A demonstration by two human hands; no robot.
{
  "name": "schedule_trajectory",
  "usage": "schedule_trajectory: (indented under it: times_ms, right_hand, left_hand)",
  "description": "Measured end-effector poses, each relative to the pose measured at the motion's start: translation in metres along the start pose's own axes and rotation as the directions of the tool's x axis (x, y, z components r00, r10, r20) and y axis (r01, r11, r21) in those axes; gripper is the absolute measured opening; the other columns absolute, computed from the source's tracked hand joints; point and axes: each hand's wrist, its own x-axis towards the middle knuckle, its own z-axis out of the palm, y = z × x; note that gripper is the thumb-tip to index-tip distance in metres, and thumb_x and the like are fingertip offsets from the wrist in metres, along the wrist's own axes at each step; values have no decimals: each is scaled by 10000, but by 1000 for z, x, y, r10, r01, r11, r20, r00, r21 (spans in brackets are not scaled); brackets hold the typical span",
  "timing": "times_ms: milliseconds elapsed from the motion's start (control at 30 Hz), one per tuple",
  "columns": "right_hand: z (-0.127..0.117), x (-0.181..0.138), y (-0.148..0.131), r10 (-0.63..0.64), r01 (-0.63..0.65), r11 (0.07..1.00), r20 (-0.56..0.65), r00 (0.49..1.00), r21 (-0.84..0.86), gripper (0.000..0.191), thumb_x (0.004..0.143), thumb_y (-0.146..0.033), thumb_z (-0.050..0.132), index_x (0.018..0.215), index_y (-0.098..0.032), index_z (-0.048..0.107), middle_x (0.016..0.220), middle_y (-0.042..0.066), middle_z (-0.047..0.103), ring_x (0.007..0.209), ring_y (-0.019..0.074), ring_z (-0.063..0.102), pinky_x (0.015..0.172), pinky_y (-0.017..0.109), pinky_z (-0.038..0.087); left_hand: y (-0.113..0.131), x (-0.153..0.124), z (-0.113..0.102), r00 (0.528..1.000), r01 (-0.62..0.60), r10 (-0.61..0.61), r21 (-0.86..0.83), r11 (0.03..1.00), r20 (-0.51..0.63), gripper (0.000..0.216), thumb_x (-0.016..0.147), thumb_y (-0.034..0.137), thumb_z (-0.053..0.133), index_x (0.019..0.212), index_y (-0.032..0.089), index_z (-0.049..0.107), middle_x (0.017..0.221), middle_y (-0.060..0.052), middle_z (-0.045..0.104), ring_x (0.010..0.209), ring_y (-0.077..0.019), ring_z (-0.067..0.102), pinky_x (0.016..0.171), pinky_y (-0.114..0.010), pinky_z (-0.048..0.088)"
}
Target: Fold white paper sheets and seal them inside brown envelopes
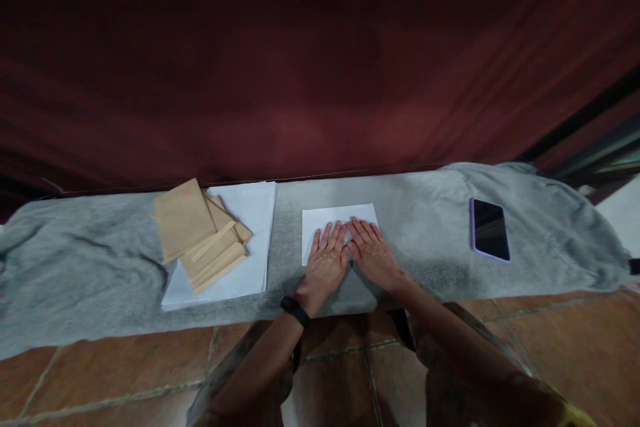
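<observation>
A white sheet of paper (320,215), which looks folded to a smaller size, lies on the grey cloth in front of me. My left hand (326,261) rests flat on its left and middle part, fingers stretched out, with a dark band on the wrist. Flat on the right part of the paper lies my right hand (373,253), its fingers spread. The two hands nearly meet at the thumbs and index fingers. They cover much of the paper's near side.
Brown paper envelopes (185,220) lie in a loose pile on white paper sheets (257,227) to the left. A phone with a purple edge (490,229) lies at right. Grey cloth (425,213) covers the narrow bench. Behind it hangs dark red fabric (300,80); below is a tiled floor (140,367).
</observation>
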Motion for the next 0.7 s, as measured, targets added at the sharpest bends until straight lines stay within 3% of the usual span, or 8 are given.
schedule_trajectory:
  times_ms: [333,467,567,700]
  right_hand:
    - [4,-3,10,71,-72,997,-68,995,-12,599,1088,-416,349,1596,-102,383,1661,167,371,1536,285,354,1262,499,256]
    - [5,-5,15,93,-95,995,-93,991,-26,623,1085,-444,362,1602,-96,368,1657,176,376,1533,296,354,1253,510,266]
    - [5,-6,19,116,-121,992,-101,988,-47,641,1082,-465,358,1597,-84,374,1647,190,388,1516,316,378,1239,520,284]
    - [5,-5,20,132,-140,988,-111,985,-71,646,1081,-469,348,1583,-64,395,1636,197,404,1501,335,397,1232,532,287]
  left_hand:
    - [-18,-2,-3,994,102,-100,64,993,-34,588,1068,359,301,1615,145,327,1679,-133,334,1582,-266,255,1286,-551,240]
    - [-25,-2,-2,976,192,-186,46,980,-109,609,1054,385,345,1600,115,345,1671,-189,328,1573,-308,275,1256,-570,296]
    - [-32,-1,-6,950,270,-266,3,963,-165,607,1033,361,394,1570,80,383,1641,-225,377,1536,-337,356,1225,-557,359]
    - [-42,4,-22,920,357,-372,-131,925,-124,564,1005,336,455,1491,52,485,1551,-242,509,1429,-325,515,1169,-468,444]
